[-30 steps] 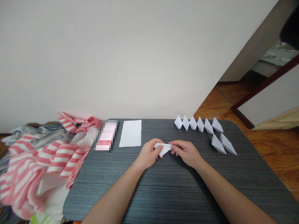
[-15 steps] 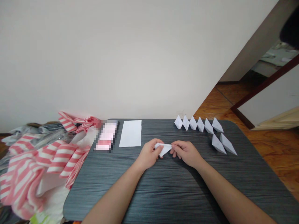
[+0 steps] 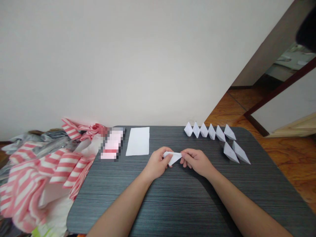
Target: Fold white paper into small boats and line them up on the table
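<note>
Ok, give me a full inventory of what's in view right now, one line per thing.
folded paper piece: 1, white, pinched between both hands at table centre
finished paper boats: 8, white, six in a row at the far right edge, two just nearer
flat paper sheet: 1, white, far side, left of centre
blurred pink item: 1, left of the sheet
striped bags: a heap, pink and white, off the table's left edge
table: 1, dark grey
left hand: grips the piece's left end
right hand: grips its right end

Soft, even daylight, bright; faint shadows under the forearms; wide-angle bending toward 3 and 9 o'clock; a pixelated patch at 9 o'clock.
</note>
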A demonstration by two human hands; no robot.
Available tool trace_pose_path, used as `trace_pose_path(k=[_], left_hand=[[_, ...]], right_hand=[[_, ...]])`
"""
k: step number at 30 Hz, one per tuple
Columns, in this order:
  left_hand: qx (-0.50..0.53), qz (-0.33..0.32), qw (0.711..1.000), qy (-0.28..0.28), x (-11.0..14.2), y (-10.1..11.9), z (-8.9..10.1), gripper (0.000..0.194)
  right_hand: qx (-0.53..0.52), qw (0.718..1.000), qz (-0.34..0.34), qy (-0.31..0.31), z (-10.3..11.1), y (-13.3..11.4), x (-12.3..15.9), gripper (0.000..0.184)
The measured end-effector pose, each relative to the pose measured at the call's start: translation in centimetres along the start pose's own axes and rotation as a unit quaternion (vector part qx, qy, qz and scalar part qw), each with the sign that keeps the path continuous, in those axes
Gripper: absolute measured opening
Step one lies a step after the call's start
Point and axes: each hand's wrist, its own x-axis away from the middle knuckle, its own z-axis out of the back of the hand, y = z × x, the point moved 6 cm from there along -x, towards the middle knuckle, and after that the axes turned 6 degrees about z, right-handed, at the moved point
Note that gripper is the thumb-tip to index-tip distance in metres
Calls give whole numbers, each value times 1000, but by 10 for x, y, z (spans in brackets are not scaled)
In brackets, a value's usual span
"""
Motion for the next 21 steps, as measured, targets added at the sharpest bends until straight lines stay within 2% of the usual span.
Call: trace_pose_path(k=[13, 21], left_hand=[[-9, -5, 1000, -3, 0, 0, -2, 23], [-19, -7, 1000, -5, 0, -4, -2, 24]], right_hand=[[-30, 999, -24, -2, -1, 3, 0, 27], [-12, 1000, -5, 12, 0, -4, 2, 24]])
